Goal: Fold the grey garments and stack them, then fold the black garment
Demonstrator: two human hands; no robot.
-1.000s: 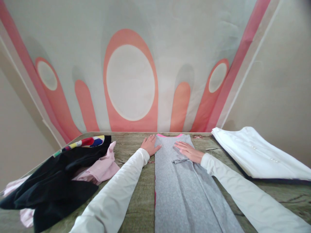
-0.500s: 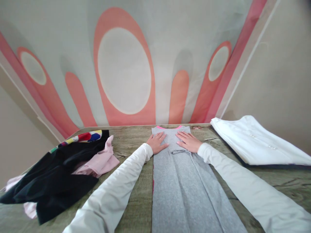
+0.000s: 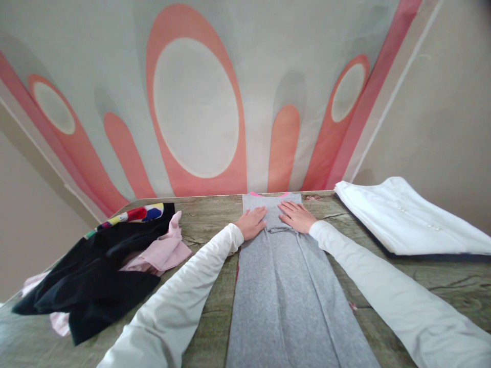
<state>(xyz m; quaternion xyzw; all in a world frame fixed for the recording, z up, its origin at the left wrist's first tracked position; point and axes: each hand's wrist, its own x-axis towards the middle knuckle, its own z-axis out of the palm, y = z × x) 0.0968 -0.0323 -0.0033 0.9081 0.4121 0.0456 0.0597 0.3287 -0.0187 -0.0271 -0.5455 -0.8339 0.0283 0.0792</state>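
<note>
Smoothing, apparently: left hand point(image 3: 251, 223) and right hand point(image 3: 299, 217) lay flat, far up the pink-necked grey garment point(image 3: 295, 296); next move seemingly needed folds undisturbed.

Garment point(image 3: 286, 296) on table point(image 3: 215, 319), heap point(image 3: 95, 273) left, stack point(image 3: 406, 222) right

Our left arm point(image 3: 186, 294) comes in from 7 o'clock, aimed between 1 and 2. Right arm point(image 3: 368, 273) comes in from 4, aimed at 10. Both reaching well forward. Left hand point(image 3: 251, 223) and right hand point(image 3: 298, 218): palms down, flat, fingers extended, near each other, clear gap between.
</note>
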